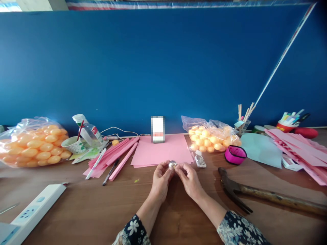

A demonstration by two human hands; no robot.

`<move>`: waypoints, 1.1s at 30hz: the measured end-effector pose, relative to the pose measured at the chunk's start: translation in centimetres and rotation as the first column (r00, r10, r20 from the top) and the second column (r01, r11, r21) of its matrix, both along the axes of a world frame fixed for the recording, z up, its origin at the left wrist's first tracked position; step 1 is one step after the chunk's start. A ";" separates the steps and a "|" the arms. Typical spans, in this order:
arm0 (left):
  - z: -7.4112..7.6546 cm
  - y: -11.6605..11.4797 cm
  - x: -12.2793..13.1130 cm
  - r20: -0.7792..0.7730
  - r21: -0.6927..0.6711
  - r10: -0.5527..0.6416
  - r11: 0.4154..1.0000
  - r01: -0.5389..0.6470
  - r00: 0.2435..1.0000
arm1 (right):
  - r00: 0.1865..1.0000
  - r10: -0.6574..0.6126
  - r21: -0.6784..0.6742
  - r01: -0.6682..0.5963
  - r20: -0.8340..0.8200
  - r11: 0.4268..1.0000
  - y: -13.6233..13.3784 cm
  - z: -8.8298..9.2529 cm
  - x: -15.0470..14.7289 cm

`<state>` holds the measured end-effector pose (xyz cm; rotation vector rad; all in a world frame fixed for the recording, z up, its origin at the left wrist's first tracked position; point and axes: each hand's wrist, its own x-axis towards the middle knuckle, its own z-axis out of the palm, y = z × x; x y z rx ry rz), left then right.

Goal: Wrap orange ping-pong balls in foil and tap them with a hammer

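Observation:
My left hand and my right hand meet over the wooden table, fingers pinched together around a small shiny silver object held between them. Just beyond the hands lies a stack of pink paper sheets. A phone stands upright at the back of that paper, against the blue wall.
A hammer lies right of my hands. Bags of orange balls sit far left and right of centre. Pink paper strips, a pen, a pink tape roll, a power strip, a bottle and a cup.

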<state>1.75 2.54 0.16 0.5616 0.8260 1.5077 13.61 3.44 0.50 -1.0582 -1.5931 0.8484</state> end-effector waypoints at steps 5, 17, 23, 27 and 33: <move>0.2 0.0 0.0 -0.001 0.003 -0.004 1.000 0.004 1.000 | 1.000 0.002 -0.002 -0.002 0.005 1.000 0.0 -0.1 0.0; 0.2 0.0 -0.1 -0.018 -0.012 -0.024 1.000 0.024 1.000 | 1.000 0.015 -0.009 -0.014 0.018 1.000 -0.1 0.0 0.0; 0.2 0.0 -0.1 -0.010 -0.001 -0.035 0.999 0.035 0.999 | 1.000 0.009 0.003 -0.009 0.020 1.000 -0.1 0.0 0.1; 0.2 0.0 -0.1 -0.019 0.008 -0.038 0.999 0.038 0.999 | 1.000 0.006 0.004 -0.006 0.022 1.000 -0.1 0.0 0.0; 0.2 0.0 -0.1 -0.013 0.010 -0.037 0.999 0.037 0.999 | 1.000 0.008 0.009 -0.008 0.019 1.000 -0.1 -0.1 0.0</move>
